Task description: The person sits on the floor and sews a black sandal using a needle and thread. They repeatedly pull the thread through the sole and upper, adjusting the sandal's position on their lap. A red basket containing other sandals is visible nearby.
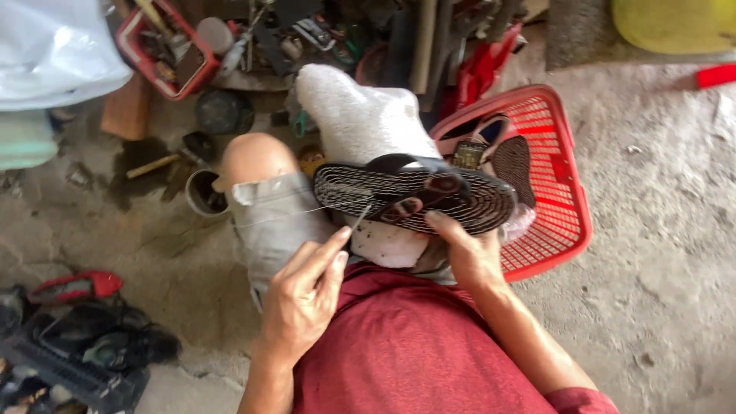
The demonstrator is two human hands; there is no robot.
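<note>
A black sandal (pixel 468 201) with a ribbed sole lies sole-up across my lap, on a white cloth (pixel 360 115) draped over my right knee. My right hand (pixel 471 257) grips the sandal's near edge from below, fingers on the sole. My left hand (pixel 303 299) pinches a thin metal needle (pixel 360 217) whose tip touches the sole's left end. A pale thread (pixel 276 215) runs from the needle leftward over my grey shorts.
A red plastic basket (pixel 563 222) with more sandals sits at my right. A small tin can (pixel 203 193) and a hammer (pixel 153 165) lie on the concrete floor ahead; a red tool tray (pixel 165 50) stands behind. Dark shoes (pixel 100 345) are piled lower left.
</note>
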